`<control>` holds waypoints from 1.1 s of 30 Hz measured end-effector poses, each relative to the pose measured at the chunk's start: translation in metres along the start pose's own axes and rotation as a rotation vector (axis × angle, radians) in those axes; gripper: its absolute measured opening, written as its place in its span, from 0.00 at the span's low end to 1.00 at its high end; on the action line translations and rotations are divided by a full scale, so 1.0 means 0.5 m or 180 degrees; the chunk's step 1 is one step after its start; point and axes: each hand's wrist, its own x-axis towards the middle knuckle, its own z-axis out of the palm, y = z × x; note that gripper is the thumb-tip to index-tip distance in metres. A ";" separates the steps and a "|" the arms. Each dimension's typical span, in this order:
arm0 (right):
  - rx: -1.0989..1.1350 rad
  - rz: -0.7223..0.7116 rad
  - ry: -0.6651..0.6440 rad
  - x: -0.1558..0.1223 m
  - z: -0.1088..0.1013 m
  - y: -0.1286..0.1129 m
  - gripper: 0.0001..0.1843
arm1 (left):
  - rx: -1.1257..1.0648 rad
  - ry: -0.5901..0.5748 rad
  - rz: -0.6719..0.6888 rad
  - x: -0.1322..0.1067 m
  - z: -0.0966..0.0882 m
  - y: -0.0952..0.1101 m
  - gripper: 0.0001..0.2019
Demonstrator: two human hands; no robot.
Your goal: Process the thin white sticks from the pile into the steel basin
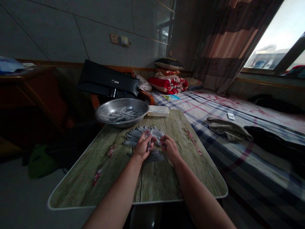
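From my remote view, a wood-grain worktop (154, 186) fills the middle, with a striped bed (240, 171) along its right side. Beyond the fingers (145, 136) sit a steel basin (121, 102) holding loose grey tubes (122, 114) and, just beside it, a white tray (158, 111). Directly beneath the fingers lies a fanned pile of slim grey tubes (143, 136). The left hand (143, 147) is curled closed around a single tube (149, 140), which stands tilted. The right hand (169, 148) is half curled at the pile's edge; I cannot tell whether it has hold of anything.
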 end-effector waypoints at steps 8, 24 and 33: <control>0.0528 0.0527 -0.0243 -0.003 0.008 -0.001 0.25 | -0.0054 -0.1020 -0.0945 -0.008 -0.020 0.004 0.16; 0.0392 0.0535 0.0013 0.003 0.002 0.005 0.31 | 0.0800 -0.0438 0.0232 -0.010 0.008 -0.012 0.15; 0.0014 0.0282 -0.0086 -0.001 0.010 0.014 0.28 | 0.0762 0.0040 0.0474 0.007 0.002 -0.028 0.22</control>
